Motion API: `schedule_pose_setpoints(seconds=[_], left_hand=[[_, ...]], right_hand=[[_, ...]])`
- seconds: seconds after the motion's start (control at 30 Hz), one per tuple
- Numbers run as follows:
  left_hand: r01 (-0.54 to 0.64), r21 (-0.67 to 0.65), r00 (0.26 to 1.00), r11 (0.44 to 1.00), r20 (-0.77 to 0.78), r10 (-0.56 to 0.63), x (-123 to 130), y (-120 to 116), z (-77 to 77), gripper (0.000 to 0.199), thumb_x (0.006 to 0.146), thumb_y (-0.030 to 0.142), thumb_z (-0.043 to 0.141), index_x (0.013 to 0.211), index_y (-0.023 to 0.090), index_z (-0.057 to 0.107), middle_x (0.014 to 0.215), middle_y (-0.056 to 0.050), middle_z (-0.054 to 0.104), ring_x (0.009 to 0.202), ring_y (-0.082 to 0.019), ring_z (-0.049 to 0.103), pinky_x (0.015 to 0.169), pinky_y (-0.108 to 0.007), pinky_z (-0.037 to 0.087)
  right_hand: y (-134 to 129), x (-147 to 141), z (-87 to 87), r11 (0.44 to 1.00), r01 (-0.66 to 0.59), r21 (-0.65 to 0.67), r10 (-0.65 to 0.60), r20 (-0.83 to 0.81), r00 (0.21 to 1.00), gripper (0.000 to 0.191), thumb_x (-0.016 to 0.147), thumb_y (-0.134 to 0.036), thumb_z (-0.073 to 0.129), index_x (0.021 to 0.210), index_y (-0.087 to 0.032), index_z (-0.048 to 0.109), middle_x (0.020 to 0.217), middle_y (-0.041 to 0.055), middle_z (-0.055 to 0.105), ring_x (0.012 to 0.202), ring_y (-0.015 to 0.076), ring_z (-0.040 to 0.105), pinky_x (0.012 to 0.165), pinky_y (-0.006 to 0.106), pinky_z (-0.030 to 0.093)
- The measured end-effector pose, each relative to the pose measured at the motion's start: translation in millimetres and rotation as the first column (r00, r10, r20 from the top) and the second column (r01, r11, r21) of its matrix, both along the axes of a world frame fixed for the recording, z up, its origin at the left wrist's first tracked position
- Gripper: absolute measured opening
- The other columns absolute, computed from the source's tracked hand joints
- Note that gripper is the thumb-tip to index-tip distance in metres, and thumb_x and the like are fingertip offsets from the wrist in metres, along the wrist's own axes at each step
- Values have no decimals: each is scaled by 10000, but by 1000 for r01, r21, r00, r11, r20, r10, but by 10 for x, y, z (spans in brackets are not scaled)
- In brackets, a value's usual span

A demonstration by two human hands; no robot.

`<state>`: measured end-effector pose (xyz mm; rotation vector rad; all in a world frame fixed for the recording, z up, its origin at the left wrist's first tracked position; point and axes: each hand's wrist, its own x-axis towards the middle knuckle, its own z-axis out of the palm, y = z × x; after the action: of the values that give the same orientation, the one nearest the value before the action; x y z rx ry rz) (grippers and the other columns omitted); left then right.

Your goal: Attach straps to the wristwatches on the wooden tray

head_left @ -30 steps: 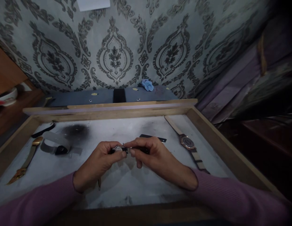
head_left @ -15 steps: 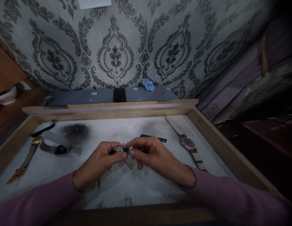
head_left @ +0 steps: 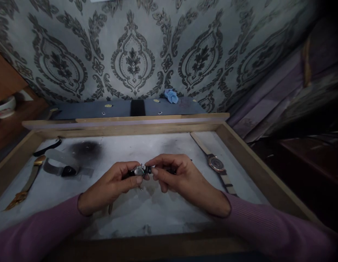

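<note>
Between my two hands, above the white floor of a wooden tray, is a small wristwatch with a silver round case and dark strap. My left hand pinches the case between thumb and fingers, and part of the strap is hidden under it. My right hand is closed on the black watch strap just right of the case, thumb in front and fingers behind. Several other watches lie around. Nearest my right hand is a rose-gold watch with a pale strap.
The wooden tray's rim surrounds the work area. At its left lie a gold watch, a mesh-band watch and a black strap. Behind, a dark phone-like slab and a blue cloth rest on a blue surface.
Both hands have parted slightly, my left one shifting a little left, so the watch's face shows more. The view has tilted slightly down. My right hand now covers most of a dark flat piece behind it.
</note>
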<state>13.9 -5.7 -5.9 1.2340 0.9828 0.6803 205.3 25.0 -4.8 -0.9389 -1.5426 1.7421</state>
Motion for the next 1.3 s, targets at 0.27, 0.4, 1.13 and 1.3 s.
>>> schedule_pose_setpoints(seconds=[0.27,0.4,1.13,1.3], left_hand=[[-7,40,999,999,-32,9,11,14,14,137,855,269,569,861,176,670,785,-1,591,723,-129,489,676,-229,390],[0,74,997,997,-83,6,26,4,37,175,856,308,549,844,166,650,778,-14,590,750,-155,498,702,-256,403],[35,216,968,976,-250,21,10,-24,-7,212,891,338,489,803,161,566,721,12,480,687,-142,435,626,-249,351],[35,224,967,974,-255,24,22,-29,-5,200,888,324,491,789,165,559,712,17,476,675,-138,432,627,-250,353]], right_hand=[[10,11,11,1000,6,-25,-6,-13,1000,115,788,-197,619,860,-138,686,579,-43,540,429,44,465,406,175,353],[5,11,4,1000,14,-21,-15,-7,1000,117,786,-211,629,856,-137,685,571,-48,528,424,45,461,405,178,349],[6,5,-2,1000,12,-26,-12,5,1000,127,777,-201,627,870,-139,688,584,-45,522,434,47,471,411,177,341],[11,1,-2,1000,0,-16,0,8,1000,120,779,-185,617,865,-134,682,588,-46,525,432,42,472,412,174,337]])
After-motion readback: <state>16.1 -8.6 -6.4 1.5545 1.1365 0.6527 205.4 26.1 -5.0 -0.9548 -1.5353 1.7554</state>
